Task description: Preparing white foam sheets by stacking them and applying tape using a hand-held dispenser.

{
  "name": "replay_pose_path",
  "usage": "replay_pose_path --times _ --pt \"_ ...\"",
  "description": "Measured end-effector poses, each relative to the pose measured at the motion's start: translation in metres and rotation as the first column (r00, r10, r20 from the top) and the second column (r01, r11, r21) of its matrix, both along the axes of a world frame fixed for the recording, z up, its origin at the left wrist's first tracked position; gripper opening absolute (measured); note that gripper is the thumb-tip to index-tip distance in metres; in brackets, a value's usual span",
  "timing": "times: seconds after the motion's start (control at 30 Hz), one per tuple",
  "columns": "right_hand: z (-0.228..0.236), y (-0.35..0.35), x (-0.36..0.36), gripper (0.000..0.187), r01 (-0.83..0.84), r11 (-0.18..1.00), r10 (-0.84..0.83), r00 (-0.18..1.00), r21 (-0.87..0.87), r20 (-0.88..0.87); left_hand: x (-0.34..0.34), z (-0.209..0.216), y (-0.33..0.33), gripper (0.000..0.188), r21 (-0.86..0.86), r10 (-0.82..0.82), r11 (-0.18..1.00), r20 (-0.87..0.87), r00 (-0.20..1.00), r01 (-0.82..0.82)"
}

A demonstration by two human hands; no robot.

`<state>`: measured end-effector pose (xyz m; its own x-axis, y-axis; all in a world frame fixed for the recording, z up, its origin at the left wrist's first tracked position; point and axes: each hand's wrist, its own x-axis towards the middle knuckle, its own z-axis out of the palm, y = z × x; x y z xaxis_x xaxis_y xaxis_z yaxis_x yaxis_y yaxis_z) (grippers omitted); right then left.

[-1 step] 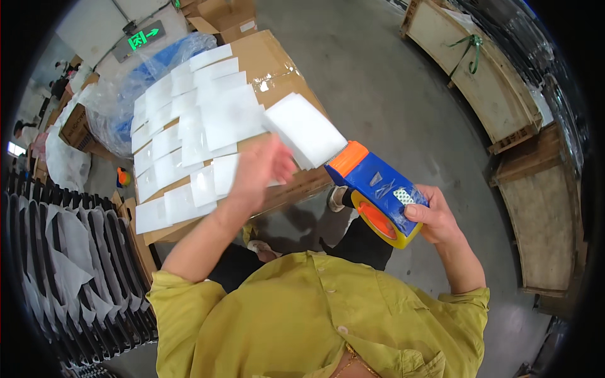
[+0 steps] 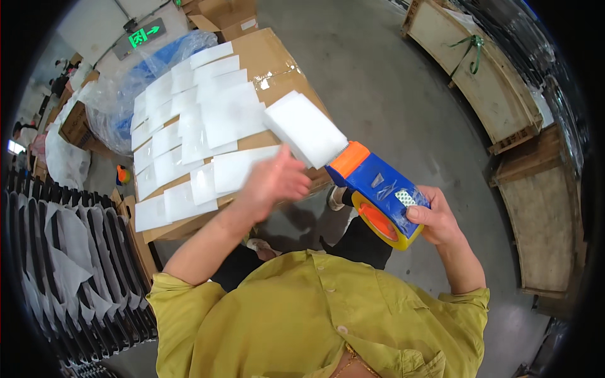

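My right hand [image 2: 435, 217] grips a blue tape dispenser [image 2: 386, 186] with an orange cutting end and a yellow-edged roll. A stack of white, foam-like sheets [image 2: 307, 129] extends from the orange end, past the cardboard's right edge; how it is held there is unclear. Just below and left of that stack, my left hand [image 2: 275, 183] has its fingers apart, slightly blurred, with nothing visible in them. Many similar white sheets [image 2: 233, 113] lie in overlapping rows on a cardboard box top [image 2: 265, 53], some with shiny tape along them.
Wooden crates [image 2: 479, 69] line the right side of the grey floor [image 2: 372, 69]. To the left stand rows of black parts with grey wrapping [image 2: 69, 252]. Plastic-wrapped blue goods [image 2: 120, 126] and an open carton [image 2: 224, 19] are behind the box.
My left hand has moved right and slightly toward me, uncovering more of the sheets behind it. The dispenser and its white stack stay nearly in place.
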<state>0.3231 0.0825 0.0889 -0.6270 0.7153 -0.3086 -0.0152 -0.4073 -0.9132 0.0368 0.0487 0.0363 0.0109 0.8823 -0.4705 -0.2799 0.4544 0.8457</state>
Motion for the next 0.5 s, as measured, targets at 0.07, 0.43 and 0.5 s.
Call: replay_pose_path --times 0.07,0.43,0.5 --pt "0.002 -0.008 -0.002 0.049 0.005 1.0 -0.005 1.0 -0.002 -0.014 0.016 -0.008 -0.007 0.055 -0.132 -0.022 0.99 0.155 0.988 0.042" --pt "-0.017 -0.054 0.022 0.034 -0.116 0.976 0.099 0.99 0.185 0.098 0.041 0.02 0.007 0.035 0.134 0.243 0.939 0.397 0.885 -0.318" --pt "-0.016 -0.062 0.025 0.034 -0.097 0.972 0.082 0.994 0.215 0.079 0.037 0.025 0.008 0.035 0.143 0.248 0.936 0.386 0.889 -0.323"
